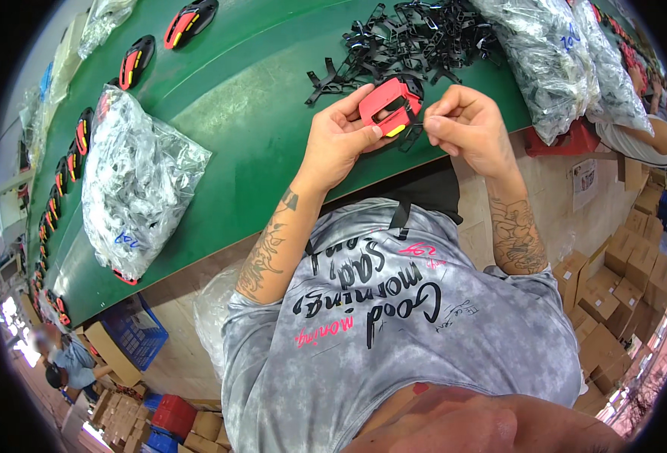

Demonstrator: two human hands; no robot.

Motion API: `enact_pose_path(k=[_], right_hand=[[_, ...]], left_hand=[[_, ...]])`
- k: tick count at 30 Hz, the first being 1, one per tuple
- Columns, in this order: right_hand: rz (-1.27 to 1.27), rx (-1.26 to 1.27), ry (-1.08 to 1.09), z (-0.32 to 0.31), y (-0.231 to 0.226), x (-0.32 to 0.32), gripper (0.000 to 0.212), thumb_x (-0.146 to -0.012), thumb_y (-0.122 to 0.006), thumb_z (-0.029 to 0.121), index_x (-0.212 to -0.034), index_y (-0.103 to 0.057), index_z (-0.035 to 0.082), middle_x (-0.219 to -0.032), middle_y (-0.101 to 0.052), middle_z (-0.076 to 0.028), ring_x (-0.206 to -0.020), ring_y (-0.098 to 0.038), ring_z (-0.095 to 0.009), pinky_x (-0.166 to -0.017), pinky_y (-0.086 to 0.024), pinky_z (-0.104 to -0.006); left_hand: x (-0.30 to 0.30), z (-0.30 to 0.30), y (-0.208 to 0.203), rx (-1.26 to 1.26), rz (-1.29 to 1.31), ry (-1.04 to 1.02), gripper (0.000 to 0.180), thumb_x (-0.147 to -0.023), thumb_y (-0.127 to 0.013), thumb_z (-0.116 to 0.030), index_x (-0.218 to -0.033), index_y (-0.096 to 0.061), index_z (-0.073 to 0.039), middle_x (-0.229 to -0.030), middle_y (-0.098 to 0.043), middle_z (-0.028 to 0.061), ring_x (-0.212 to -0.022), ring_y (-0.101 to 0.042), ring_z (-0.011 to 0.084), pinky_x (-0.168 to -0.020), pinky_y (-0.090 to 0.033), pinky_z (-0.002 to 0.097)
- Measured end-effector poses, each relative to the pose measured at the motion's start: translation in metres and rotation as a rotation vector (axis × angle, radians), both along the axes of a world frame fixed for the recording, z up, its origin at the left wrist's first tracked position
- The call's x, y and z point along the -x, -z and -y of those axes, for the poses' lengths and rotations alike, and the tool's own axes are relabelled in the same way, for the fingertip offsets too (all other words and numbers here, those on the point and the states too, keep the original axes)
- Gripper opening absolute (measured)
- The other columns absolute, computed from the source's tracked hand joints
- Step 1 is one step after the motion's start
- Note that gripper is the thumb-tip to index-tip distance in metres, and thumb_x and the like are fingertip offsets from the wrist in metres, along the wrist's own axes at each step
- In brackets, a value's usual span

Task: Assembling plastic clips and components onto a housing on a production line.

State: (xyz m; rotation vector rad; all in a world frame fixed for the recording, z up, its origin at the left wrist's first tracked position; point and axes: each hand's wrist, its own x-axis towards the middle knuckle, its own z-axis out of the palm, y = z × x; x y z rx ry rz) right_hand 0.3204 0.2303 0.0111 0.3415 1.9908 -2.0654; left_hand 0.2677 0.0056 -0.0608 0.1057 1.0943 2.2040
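Note:
Over the table's near edge, my left hand grips a red and black plastic housing with a yellow patch at its lower end. An opening in its middle shows, and black strips lie along its right side. My right hand is close beside it, thumb and forefinger pinched at the housing's right side. Something thin seems to reach from those fingertips toward the housing, too small to name. Just beyond my hands lies a tangled heap of black plastic frames, with one frame at its left edge.
A clear bag of parts lies on the green table at left; other full bags stand at right. Red and black housings line the far left side. Cardboard boxes and a blue crate sit below. Other people are nearby.

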Motion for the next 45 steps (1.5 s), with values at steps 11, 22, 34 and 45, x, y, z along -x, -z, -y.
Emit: enact_pose_path(k=[11,22,34,45], right_hand=[[-0.252,0.181,0.219,0.026,0.026,0.005,0.013,-0.096,-0.075,0.008,-0.096,-0.065,-0.001,-0.078,-0.069,-0.011,-0.058,-0.059,-0.01,-0.05,-0.045,-0.022],[-0.224,0.185,0.259,0.027,0.03,0.003,0.014,-0.097,-0.075,0.008,-0.093,-0.064,-0.001,-0.075,-0.068,-0.011,-0.055,-0.058,-0.01,-0.048,-0.045,-0.0222],[-0.32,-0.65,0.052,0.02,-0.001,0.001,0.058,-0.077,-0.092,0.033,-0.117,-0.063,0.003,-0.116,-0.064,-0.012,-0.093,-0.064,-0.014,-0.075,-0.053,-0.0299],[-0.328,0.035,-0.03,-0.001,0.036,0.0,0.058,-0.086,-0.085,0.013,-0.133,-0.053,0.001,-0.126,-0.06,-0.007,-0.112,-0.059,-0.012,-0.095,-0.052,-0.0293]], left_hand=[[0.0,0.003,0.0,-0.075,0.032,-0.024,0.07,-0.091,-0.066,0.008,-0.154,-0.035,0.01,-0.14,-0.059,0.0228,-0.121,-0.067,0.0309,-0.1,-0.061,0.046],[-0.002,0.004,-0.004,-0.069,0.018,-0.028,0.068,-0.09,-0.063,0.01,-0.153,-0.036,0.01,-0.141,-0.059,0.0223,-0.121,-0.067,0.0308,-0.101,-0.061,0.0465],[-0.016,0.0,-0.006,0.094,-0.152,-0.042,0.058,-0.096,-0.071,-0.002,-0.149,-0.05,0.004,-0.129,-0.067,0.0138,-0.105,-0.07,0.0159,-0.086,-0.063,0.0283],[-0.01,0.004,-0.001,0.107,-0.085,0.0,0.052,-0.097,-0.067,0.0,-0.146,-0.053,0.005,-0.123,-0.069,0.0134,-0.098,-0.072,0.0159,-0.079,-0.064,0.0264]])
